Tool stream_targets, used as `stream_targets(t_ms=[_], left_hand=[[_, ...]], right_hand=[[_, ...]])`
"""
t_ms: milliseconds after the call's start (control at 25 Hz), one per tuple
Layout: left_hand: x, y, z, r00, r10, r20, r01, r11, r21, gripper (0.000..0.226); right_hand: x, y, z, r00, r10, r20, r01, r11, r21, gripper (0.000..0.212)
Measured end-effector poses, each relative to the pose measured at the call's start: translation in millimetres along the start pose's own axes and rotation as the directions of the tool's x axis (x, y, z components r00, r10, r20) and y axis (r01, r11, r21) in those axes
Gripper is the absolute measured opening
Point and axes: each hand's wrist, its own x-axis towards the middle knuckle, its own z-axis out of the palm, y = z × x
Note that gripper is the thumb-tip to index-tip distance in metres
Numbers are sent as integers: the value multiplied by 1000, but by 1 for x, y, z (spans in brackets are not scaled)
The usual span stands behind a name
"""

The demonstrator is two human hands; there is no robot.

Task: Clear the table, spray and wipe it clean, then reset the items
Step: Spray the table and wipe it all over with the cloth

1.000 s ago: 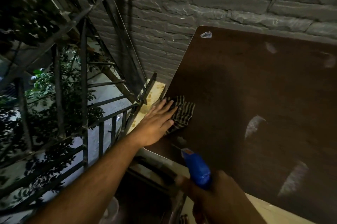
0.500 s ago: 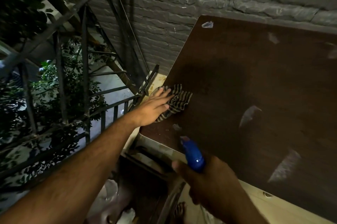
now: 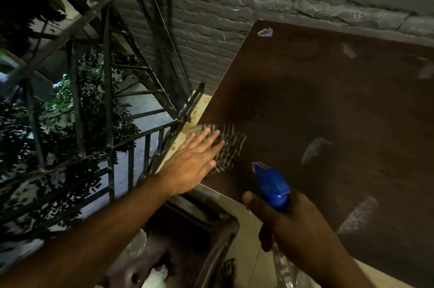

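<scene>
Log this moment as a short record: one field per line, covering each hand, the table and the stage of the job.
left hand: flat, fingers straight, pressing striped cloth on the table's near-left corner
right hand: grips blue spray bottle, nozzle toward the table
table: dark brown top, pale smears, small scrap at far corner
stage: items off, wiping under way

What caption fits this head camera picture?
Left hand presses a striped cloth on the brown table; right hand grips a blue spray bottle.
</scene>
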Motion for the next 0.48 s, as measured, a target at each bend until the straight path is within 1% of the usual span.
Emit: stream_targets(t_ms=[80, 120, 160, 240, 320, 400, 440, 480], left_hand=[[-22, 13, 9, 993, 114, 28, -114, 993, 1, 57], [-31, 13, 9, 989, 142, 44, -142, 990, -1, 56], [-33, 8, 7, 989, 140, 50, -140, 990, -5, 56], [-12, 1, 2, 995, 99, 11, -99, 995, -27, 56], [24, 4, -4, 998, 42, -41, -44, 998, -37, 54], [46, 14, -5, 999, -18, -50, 15, 999, -42, 54], [44, 19, -4, 998, -23, -50, 21, 999, -37, 54], [32, 23, 0, 998, 10, -59, -11, 1000, -16, 54]], right_hand=[[1, 2, 0, 1000, -4, -9, 4, 1000, -18, 37], [1, 3, 0, 1000, 0, -10, 0, 1000, -30, 38], [1, 3, 0, 1000, 5, -15, -5, 999, -41, 40], [2, 2, 1, 1000, 4, -20, -5, 999, -53, 42], [4, -1, 2, 1000, -5, -18, 5, 1000, -18, 43], [6, -3, 4, 999, -27, -27, 27, 1000, 12, 48], [5, -3, 5, 999, -37, -29, 37, 999, 14, 52], [5, -4, 6, 999, -42, -25, 43, 999, 16, 55]])
